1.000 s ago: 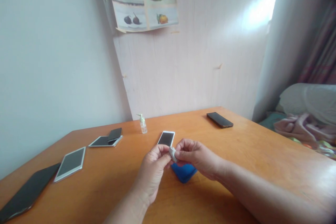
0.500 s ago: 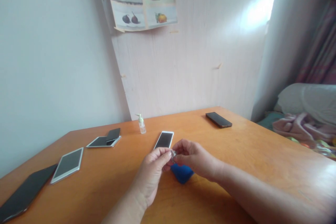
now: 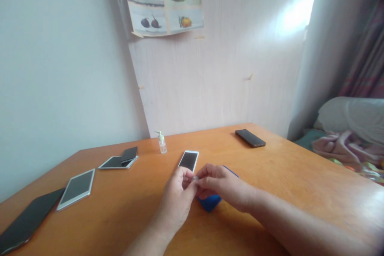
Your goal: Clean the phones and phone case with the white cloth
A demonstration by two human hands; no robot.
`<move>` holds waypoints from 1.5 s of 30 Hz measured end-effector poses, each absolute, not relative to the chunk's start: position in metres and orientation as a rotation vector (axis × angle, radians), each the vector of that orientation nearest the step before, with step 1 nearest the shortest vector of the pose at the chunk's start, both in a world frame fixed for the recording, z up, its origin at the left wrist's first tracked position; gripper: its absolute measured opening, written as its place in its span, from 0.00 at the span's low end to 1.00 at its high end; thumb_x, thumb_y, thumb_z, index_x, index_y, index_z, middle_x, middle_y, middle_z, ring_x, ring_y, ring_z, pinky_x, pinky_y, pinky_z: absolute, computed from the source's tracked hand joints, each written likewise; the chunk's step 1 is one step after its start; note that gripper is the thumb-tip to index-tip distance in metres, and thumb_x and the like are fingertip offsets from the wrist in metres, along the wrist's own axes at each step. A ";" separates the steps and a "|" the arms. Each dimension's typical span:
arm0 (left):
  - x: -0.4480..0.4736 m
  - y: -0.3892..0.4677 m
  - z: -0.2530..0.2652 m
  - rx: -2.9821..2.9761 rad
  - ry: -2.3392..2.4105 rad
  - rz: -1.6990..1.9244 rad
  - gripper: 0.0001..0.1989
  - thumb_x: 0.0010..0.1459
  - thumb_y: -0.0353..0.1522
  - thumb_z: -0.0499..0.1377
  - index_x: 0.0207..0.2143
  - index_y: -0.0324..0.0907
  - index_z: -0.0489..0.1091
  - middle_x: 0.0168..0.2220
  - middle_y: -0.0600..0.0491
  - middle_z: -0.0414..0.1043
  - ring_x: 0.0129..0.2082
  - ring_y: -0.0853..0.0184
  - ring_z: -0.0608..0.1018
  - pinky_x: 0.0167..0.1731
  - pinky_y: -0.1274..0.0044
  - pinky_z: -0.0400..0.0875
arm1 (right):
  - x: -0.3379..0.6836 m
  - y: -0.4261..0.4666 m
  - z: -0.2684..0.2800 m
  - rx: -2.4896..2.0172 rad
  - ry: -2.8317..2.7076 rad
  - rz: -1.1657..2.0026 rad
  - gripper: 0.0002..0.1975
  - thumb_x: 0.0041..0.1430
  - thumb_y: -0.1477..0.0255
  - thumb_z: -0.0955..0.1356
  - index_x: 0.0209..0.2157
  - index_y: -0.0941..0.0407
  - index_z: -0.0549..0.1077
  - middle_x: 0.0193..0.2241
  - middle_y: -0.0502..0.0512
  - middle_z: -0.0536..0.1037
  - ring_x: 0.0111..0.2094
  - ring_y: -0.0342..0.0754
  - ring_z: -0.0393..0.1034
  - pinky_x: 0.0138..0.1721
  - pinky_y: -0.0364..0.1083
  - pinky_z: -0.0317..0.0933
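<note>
Pale item, step: prob. being worked w/ fingertips of both hands; exact action can't tell.
Pale item, next move: likely calls for fine fingertip control, both pinches steady, since v. little of it is exposed.
Pale item, look: small pale item (image 3: 195,177), whitish-grey, mostly covered by fingers; shape & material unclear.
Pale item, loc: btwn the two hands' fingertips, above table (image 3: 120,212), nr. its middle.
L hand: L hand (image 3: 179,196), thumb + index closed on item.
R hand: R hand (image 3: 222,184), thumb & fingers pinched on item's other side, other fingers curled.
Blue item: blue item (image 3: 209,203) under/behind R hand, partly hidden; type & contact can't tell.
White phone: white phone (image 3: 189,160) flat just beyond hands, dark screen up, lower end hidden.
Bottle: pump bottle (image 3: 162,145) upright, farther back, L of phone.
Black phone: black phone (image 3: 250,138) flat, far R, well apart.
</note>
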State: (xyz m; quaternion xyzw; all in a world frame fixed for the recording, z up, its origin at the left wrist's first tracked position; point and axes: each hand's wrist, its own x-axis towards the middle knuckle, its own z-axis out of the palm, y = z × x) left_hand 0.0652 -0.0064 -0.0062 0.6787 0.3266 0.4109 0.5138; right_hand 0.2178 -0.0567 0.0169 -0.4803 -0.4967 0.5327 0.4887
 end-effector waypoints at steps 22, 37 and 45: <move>0.066 -0.015 0.009 1.322 0.671 0.855 0.09 0.54 0.33 0.62 0.37 0.40 0.68 0.33 0.50 0.77 0.36 0.64 0.78 0.38 0.74 0.67 | 0.222 -0.051 0.015 -1.109 -1.214 1.060 0.13 0.52 0.62 0.71 0.31 0.56 0.67 0.22 0.48 0.74 0.24 0.42 0.69 0.26 0.42 0.61; 0.069 -0.013 0.006 0.979 0.665 0.895 0.15 0.44 0.33 0.69 0.32 0.40 0.66 0.27 0.54 0.73 0.29 0.68 0.75 0.32 0.77 0.66 | 0.217 -0.069 0.025 -1.301 -1.866 0.303 0.11 0.65 0.69 0.61 0.38 0.52 0.75 0.31 0.54 0.77 0.33 0.47 0.71 0.36 0.45 0.62; 0.066 -0.016 0.014 1.092 0.584 0.860 0.13 0.50 0.34 0.66 0.36 0.41 0.67 0.32 0.51 0.76 0.35 0.65 0.78 0.37 0.74 0.68 | 0.227 -0.065 0.025 -1.304 -1.838 0.273 0.10 0.62 0.70 0.64 0.42 0.51 0.77 0.35 0.54 0.79 0.36 0.48 0.73 0.39 0.46 0.64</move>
